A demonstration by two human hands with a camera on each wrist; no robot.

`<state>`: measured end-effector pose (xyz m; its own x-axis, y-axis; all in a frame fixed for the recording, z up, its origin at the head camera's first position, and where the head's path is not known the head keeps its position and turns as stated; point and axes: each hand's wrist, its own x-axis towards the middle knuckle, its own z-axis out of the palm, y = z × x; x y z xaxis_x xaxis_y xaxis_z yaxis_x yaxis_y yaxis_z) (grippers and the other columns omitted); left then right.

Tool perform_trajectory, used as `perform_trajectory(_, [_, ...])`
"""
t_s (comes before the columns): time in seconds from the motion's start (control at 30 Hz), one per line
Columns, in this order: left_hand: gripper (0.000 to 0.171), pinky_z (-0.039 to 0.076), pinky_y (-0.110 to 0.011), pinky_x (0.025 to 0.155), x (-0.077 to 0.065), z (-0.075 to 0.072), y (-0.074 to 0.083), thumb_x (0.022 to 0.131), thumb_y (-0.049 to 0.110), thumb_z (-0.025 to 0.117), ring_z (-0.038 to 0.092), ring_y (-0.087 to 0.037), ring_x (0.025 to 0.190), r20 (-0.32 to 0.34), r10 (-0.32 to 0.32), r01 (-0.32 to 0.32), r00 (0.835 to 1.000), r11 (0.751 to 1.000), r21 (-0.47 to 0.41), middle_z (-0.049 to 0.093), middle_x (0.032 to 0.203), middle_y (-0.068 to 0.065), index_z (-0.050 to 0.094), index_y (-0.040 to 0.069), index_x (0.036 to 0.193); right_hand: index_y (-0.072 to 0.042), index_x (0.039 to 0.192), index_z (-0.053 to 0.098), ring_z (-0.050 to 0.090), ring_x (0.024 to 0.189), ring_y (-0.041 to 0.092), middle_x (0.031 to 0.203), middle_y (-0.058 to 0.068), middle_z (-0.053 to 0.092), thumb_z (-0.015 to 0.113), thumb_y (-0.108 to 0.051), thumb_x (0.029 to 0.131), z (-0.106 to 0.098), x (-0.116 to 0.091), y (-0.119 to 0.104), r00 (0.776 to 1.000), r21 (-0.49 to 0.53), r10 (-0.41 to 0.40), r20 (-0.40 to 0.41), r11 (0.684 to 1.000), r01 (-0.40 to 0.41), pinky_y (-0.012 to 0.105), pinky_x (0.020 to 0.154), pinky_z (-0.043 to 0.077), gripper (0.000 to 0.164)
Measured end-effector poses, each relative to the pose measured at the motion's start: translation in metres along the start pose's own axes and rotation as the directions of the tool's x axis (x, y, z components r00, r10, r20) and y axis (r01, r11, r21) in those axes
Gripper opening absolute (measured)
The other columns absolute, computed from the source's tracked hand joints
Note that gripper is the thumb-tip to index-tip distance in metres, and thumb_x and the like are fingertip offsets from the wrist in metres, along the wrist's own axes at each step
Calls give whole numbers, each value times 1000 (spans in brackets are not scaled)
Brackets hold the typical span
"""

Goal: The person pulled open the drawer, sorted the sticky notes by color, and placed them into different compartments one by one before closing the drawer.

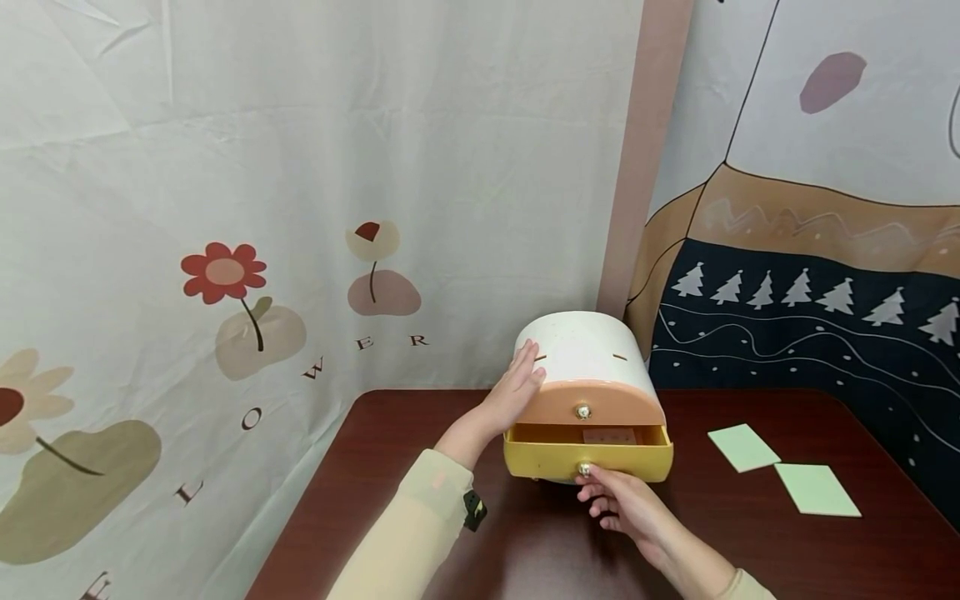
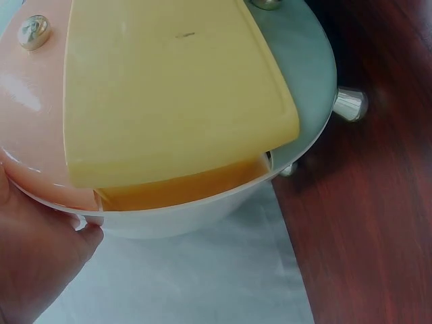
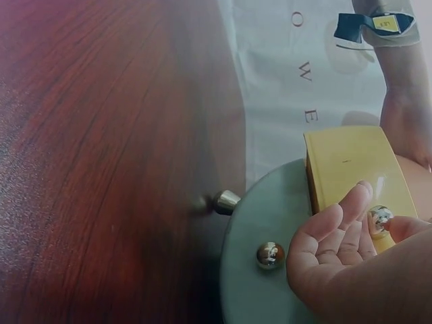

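A small rounded drawer cabinet [image 1: 581, 346] with a white shell stands on the table. Its yellow drawer [image 1: 543, 458] is pulled partway out, and a pale pinkish flat piece [image 1: 609, 436] shows inside. My right hand [image 1: 630, 504] pinches that drawer's shiny metal knob [image 3: 380, 218] between thumb and finger, the other fingers loosely bent. Against the left side of the white shell rests my left hand [image 1: 513, 390], fingers extended. Above, the orange drawer [image 1: 547, 404] is closed; below, the green drawer [image 3: 253, 216] also looks closed, with its own round knob [image 3: 270, 256].
Two pale green paper squares [image 1: 744, 447] lie right of the cabinet on the dark red-brown table [image 1: 517, 550]. Short metal feet [image 2: 351, 104] hold the cabinet up. A printed curtain [image 1: 480, 208] hangs right behind the table.
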<state>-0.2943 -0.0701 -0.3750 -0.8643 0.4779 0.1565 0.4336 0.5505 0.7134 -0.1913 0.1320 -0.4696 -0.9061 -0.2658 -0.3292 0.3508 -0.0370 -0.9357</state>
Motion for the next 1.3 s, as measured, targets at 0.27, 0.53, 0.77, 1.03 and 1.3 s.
perform_trajectory(0.27, [62,7,-48,118,0,0,0,103,40,26,-3,-24,147,3,4,-4,1000,1000,-11,-1,160,-6,9,7,153,-11,100,67,53,65,5,78,-9,63,55,-49,91,0,4,-3,1000,7,-7,-20,1000,7,26,62,44,41])
perform_trajectory(0.53, [62,6,-49,117,0,0,0,103,39,26,-3,-25,147,7,4,-4,1000,1000,-14,-1,160,-7,8,7,153,-10,101,67,53,65,6,77,-9,63,56,-48,91,1,9,-5,999,9,-19,-46,1000,19,26,63,44,41])
perform_trajectory(0.77, [62,6,-48,118,0,0,-1,103,40,25,-3,-24,147,13,-4,4,1000,1000,-13,-2,160,-5,7,9,153,-8,103,67,53,65,7,76,-8,64,56,-48,91,1,16,-6,997,12,-15,-73,1000,16,28,64,43,44])
perform_trajectory(1.03, [62,7,-47,118,0,0,-1,102,40,25,-3,-22,147,9,6,-6,1000,1000,-4,-1,160,-6,8,7,153,-5,105,66,53,63,5,74,-9,64,55,-47,91,0,22,-6,997,26,-24,-74,999,26,26,62,44,46])
perform_trajectory(1.3, [63,7,-48,118,1,1,-2,102,40,25,-2,-23,147,1,11,-11,1000,1000,-5,0,160,-7,10,7,153,-2,108,65,53,63,6,73,-9,63,55,-46,92,1,25,-8,996,25,-26,-91,999,28,26,62,44,48])
